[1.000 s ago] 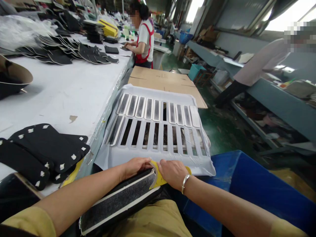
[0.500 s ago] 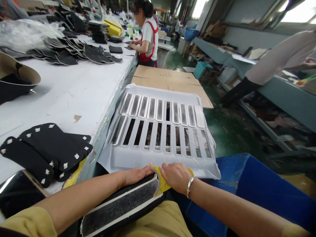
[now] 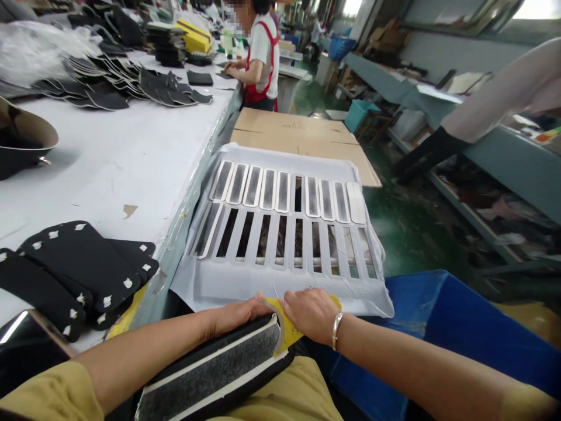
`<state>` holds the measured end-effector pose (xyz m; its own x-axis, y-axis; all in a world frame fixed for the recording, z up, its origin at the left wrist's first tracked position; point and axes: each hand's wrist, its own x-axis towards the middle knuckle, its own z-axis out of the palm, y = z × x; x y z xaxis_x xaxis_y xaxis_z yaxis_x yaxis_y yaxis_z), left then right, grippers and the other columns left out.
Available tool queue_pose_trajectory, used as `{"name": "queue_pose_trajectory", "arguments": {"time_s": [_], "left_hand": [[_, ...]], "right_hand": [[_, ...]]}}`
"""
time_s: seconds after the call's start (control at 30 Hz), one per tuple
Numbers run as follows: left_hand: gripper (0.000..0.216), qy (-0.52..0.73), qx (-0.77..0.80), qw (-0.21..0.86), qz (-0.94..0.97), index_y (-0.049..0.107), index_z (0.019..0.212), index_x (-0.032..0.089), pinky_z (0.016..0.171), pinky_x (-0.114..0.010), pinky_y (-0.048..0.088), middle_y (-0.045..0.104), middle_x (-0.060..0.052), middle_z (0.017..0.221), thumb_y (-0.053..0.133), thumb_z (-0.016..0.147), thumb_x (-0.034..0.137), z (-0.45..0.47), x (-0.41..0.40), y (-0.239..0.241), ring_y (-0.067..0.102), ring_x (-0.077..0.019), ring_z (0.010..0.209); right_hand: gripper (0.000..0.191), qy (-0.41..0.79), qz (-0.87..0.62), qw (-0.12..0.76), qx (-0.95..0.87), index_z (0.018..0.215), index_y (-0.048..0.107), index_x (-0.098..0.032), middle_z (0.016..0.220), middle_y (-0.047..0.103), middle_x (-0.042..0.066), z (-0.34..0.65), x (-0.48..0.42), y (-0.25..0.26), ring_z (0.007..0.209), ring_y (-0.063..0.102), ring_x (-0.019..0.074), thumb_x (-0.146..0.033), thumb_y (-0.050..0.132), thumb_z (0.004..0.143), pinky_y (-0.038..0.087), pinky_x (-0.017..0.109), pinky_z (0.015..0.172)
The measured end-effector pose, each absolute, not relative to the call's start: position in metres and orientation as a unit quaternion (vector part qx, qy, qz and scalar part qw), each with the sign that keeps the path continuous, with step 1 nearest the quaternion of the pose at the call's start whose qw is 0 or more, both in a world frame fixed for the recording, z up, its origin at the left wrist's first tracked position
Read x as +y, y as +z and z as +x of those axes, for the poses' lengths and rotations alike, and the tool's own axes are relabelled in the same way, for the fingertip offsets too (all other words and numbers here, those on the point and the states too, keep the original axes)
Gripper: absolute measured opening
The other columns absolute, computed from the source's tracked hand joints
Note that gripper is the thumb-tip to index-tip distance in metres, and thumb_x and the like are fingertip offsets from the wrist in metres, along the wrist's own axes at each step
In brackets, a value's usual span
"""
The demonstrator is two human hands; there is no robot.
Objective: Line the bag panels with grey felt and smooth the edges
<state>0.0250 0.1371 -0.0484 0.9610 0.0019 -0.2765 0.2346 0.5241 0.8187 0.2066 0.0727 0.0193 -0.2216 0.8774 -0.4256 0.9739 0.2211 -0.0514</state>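
A long black piece (image 3: 210, 374) with a fuzzy dark grey strip between two white edges lies across my lap, slanting up to the right. My left hand (image 3: 240, 311) is on its far side, fingers extended along the edge and reaching the tip of a yellow sheet (image 3: 287, 327) with a curved grey rim. That rim arches over the right end of the grey strip. My right hand (image 3: 309, 313), with a silver bangle on the wrist, is closed on the yellow sheet. The fingers' undersides are hidden.
Ahead stands a white slotted tray (image 3: 289, 286) with grey strips in its far row. Left is a white table (image 3: 131, 152) with black panels (image 3: 83, 263) on it. A blue bin (image 3: 438, 327) stands right, cardboard (image 3: 298, 126) beyond. Two people work nearby.
The view has shifted slightly. The curved rim of the yellow sheet tilts a little more over the strip's end. Both hands keep nearly the same hold.
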Motion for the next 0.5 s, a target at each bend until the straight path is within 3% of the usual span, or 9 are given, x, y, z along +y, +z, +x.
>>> {"name": "queue_pose_trajectory", "arguments": {"time_s": [0.2, 0.3, 0.5], "left_hand": [[0.077, -0.045, 0.121, 0.846, 0.517, 0.063, 0.115, 0.019, 0.100, -0.033, 0.033, 0.065, -0.006, 0.108, 0.010, 0.086, 0.068, 0.023, 0.140, -0.045, 0.055, -0.0233, 0.105], [0.087, -0.073, 0.146, 0.875, 0.456, 0.066, 0.111, 0.017, 0.095, -0.035, 0.037, 0.068, -0.007, 0.097, 0.004, 0.083, 0.071, 0.023, 0.141, -0.049, 0.060, -0.0238, 0.094], [0.096, -0.082, 0.146, 0.933, 0.318, 0.066, 0.110, 0.015, 0.098, -0.035, 0.034, 0.070, -0.008, 0.089, -0.010, 0.083, 0.066, 0.026, 0.138, -0.051, 0.063, -0.0221, 0.083]], "right_hand": [[0.040, -0.189, 0.598, 0.168, 0.761, 0.092, 0.059, -0.018, 0.082, 0.069, 0.010, 0.209, 0.075, 0.021, 0.075, 0.066, 0.0238, -0.036, 0.025, 0.096, 0.044, 0.032, 0.064], [0.043, -0.187, 0.587, 0.169, 0.769, 0.090, 0.060, -0.017, 0.079, 0.069, 0.009, 0.210, 0.082, 0.020, 0.073, 0.066, 0.0236, -0.037, 0.022, 0.096, 0.044, 0.032, 0.065], [0.043, -0.157, 0.567, 0.153, 0.794, 0.086, 0.060, -0.017, 0.074, 0.069, 0.009, 0.210, 0.087, 0.016, 0.068, 0.066, 0.0255, -0.037, 0.024, 0.096, 0.043, 0.032, 0.059]]}}
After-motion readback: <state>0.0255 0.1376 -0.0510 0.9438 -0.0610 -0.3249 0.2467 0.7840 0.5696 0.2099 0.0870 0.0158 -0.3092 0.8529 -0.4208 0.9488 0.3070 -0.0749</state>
